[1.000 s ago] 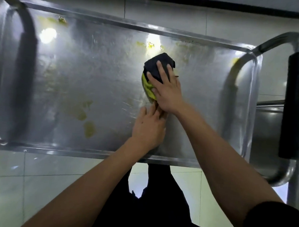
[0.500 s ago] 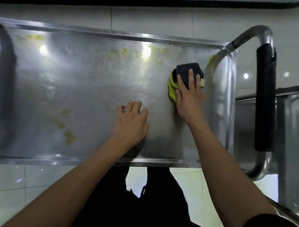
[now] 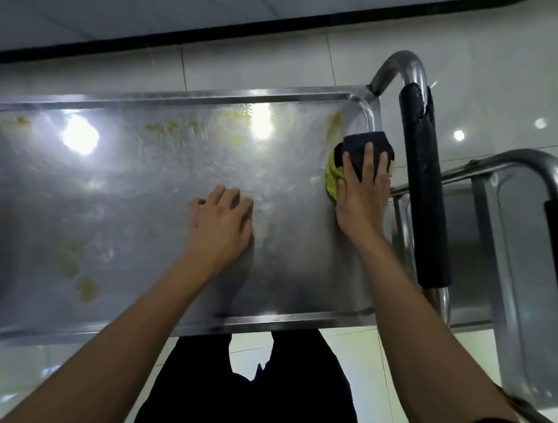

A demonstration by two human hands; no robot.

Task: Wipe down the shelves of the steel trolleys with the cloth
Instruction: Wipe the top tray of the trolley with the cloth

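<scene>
The right hand (image 3: 363, 199) presses a bunched cloth (image 3: 353, 163), dark on top and yellow-green beneath, flat-fingered against the right end of the top shelf (image 3: 143, 211) of a steel trolley. The cloth sits right of centre in the frame, touching the shelf's raised right rim and just below its rounded far-right corner. Whether the thumb curls round the cloth cannot be told; the fingers lie straight over it.

The left hand (image 3: 221, 228) rests on the bare shelf at centre frame, fingers slightly bent, holding nothing, well apart from the cloth.

Yellow smears (image 3: 166, 128) run along the far rim in the upper middle, with one (image 3: 335, 121) in the far-right corner just above the cloth, and more blotches (image 3: 87, 287) at lower left near the near rim. The wide stretch of shelf left of both hands is open steel with glare spots.

Just right of the rim stands the handle (image 3: 422, 185), wrapped in black foam, close beside the cloth. A second trolley (image 3: 506, 253) fills the right edge of the frame, its own black grip (image 3: 557, 255) at far right. Pale floor tiles (image 3: 261, 66) show above and below the shelf.
</scene>
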